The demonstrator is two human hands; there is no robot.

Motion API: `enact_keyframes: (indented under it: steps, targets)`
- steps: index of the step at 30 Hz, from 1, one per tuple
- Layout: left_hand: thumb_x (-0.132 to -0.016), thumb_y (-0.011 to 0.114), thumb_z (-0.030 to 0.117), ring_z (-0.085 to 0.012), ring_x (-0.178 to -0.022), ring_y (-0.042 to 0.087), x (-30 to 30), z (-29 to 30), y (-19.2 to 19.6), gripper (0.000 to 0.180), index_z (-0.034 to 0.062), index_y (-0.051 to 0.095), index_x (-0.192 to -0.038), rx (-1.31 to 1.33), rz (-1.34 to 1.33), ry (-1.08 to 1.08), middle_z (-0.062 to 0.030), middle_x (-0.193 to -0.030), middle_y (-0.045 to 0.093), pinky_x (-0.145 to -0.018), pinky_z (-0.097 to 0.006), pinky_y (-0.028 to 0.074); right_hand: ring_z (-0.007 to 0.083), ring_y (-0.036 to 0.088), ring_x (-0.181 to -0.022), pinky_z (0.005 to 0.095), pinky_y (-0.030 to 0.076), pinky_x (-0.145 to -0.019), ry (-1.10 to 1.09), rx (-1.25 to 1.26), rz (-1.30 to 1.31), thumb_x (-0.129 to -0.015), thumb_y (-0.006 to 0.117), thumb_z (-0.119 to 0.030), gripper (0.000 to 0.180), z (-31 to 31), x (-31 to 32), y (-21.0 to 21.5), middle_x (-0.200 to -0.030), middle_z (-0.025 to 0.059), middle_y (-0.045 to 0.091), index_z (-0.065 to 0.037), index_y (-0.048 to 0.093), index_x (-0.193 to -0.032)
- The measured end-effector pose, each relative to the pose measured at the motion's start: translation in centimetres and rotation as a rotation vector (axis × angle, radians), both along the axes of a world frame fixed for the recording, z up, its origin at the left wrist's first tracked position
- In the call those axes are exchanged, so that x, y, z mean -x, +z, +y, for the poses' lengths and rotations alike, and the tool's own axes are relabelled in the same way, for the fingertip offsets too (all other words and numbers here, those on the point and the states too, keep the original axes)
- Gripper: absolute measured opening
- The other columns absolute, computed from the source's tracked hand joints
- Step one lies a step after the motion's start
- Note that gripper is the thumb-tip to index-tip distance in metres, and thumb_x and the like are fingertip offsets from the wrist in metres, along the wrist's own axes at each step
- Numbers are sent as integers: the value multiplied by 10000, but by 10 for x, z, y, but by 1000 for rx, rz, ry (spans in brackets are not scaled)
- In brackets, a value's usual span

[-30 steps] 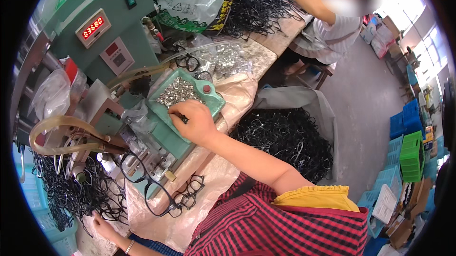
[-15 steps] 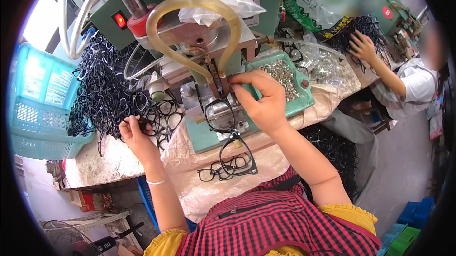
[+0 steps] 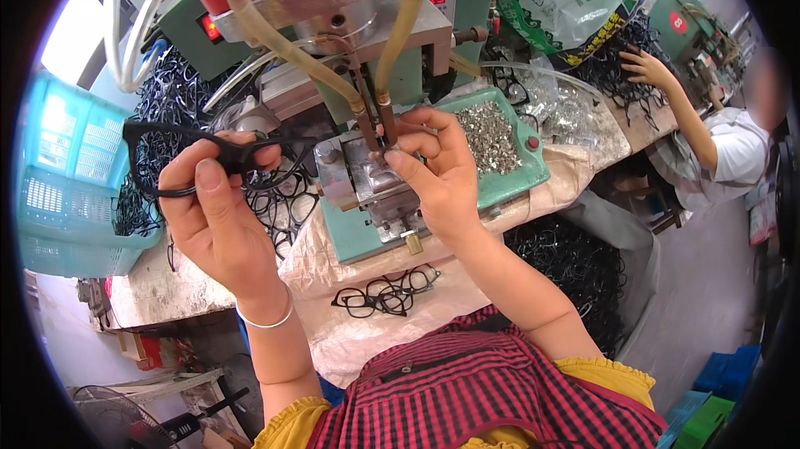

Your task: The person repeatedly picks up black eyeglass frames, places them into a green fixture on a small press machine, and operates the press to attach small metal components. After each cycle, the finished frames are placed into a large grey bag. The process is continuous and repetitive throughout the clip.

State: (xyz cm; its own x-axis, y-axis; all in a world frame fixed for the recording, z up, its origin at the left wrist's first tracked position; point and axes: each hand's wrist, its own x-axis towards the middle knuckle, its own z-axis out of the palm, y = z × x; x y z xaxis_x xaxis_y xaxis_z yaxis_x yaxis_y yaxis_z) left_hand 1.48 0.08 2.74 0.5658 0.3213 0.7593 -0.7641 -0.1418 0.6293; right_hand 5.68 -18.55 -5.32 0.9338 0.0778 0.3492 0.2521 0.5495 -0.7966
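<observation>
A few finished black spectacle frames (image 3: 387,292) are lying nearest the person, on the plastic sheet (image 3: 333,253) that is covering the bench edge. Above them, the left hand (image 3: 218,214) is gripping a black eyeglass frame (image 3: 179,157) between thumb and fingers, holding it raised in the air just left of the metal fixture block (image 3: 360,178). The right hand (image 3: 437,170) is pinching closed at the top of that block, directly below the two thin probe tips (image 3: 377,120) that are hanging from the looped tan hoses (image 3: 275,32); whatever small part it is pinching is too small to identify. The two hands are working well apart. Just right of the right hand, a green tray (image 3: 521,174) is holding a heap of small metal parts (image 3: 487,136). Behind the fixture, the green machine (image 3: 417,40) is rising, with piles of black frames (image 3: 171,95) stacked to its left beside a blue basket (image 3: 62,165). Farther right, another person's hand (image 3: 646,67) is resting on more frames.
</observation>
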Motion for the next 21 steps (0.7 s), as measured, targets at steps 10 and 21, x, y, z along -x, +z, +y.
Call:
enact_keyframes:
  steps: [10, 21]
  targets:
    - [-953, 558, 38, -223, -839, 703, 22, -16, -23, 126, 37, 683, -935, -432, -6, -6, -146, -960, 747, -763, -321, 482, 248, 600, -1192, 348, 440, -1014, -88, 559, -136, -844, 607, 15, 526, -33, 15, 35, -1194, 154, 662, -5, 470, -1351]
    - [-717, 776, 111, -207, -706, 573, 15, -32, -51, 234, 114, 755, -950, -845, -147, -61, -45, -1040, 736, -834, -440, 529, 312, 625, -930, 412, 484, -852, -666, 1572, -37, -746, 784, -175, 334, -141, 18, -28, -935, 143, 678, -49, 709, -1047]
